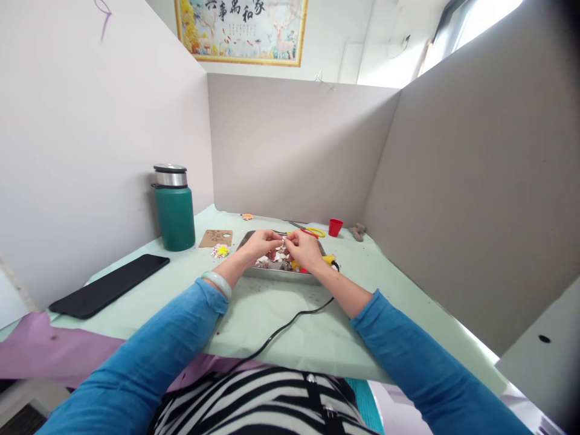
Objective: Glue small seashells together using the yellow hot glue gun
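Observation:
Both hands meet above a shallow metal tray (276,275), with their fingertips close together. A small white piece (283,240) shows between them, too small to name. My left hand (263,243) pinches it from the left, a pale bangle (217,281) on that wrist. From the other side my right hand (304,249) is closed in a pinch on the same piece. Under the hands the tray holds white scraps (277,258) and other small bits. A yellow-handled tool (330,260) lies at the tray's right side, partly hidden by my right wrist.
A green bottle (174,214) and a black flat slab (111,285) stand and lie at left. Near the tray are a brown card (216,238) and a flower-shaped piece (221,251). Scissors (315,232) and a red cup (335,227) are behind. A black cord (281,329) crosses the front.

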Demonstrator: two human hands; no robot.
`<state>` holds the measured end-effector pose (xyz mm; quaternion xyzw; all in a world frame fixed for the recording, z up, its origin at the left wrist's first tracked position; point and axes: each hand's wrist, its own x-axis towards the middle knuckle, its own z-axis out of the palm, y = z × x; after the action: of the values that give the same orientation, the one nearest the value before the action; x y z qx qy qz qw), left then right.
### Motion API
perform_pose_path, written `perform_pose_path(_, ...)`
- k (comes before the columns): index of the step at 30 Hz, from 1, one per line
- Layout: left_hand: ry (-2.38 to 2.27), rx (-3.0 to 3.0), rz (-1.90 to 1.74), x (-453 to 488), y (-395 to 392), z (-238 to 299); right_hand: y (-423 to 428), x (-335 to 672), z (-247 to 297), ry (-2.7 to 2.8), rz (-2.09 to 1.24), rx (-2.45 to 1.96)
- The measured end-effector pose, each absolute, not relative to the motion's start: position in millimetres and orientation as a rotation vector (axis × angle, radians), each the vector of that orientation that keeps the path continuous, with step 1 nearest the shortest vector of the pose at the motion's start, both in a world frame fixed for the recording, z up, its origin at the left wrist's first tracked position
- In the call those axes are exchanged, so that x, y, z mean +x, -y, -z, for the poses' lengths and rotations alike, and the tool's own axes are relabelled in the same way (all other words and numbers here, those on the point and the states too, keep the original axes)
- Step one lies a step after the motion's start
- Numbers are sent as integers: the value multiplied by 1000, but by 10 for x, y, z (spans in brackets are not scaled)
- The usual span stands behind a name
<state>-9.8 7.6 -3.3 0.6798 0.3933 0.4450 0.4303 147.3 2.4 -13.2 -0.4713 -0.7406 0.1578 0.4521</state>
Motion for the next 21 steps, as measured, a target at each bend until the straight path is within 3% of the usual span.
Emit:
perform_pose_path(12,-989,1670,-1089,-107,-27,-5,19,1487,78,1925,-169,-1207)
perform_pose_path(21,-902,1597,-1108,-123,-35,7,-22,1496,127,1831,-232,-1145)
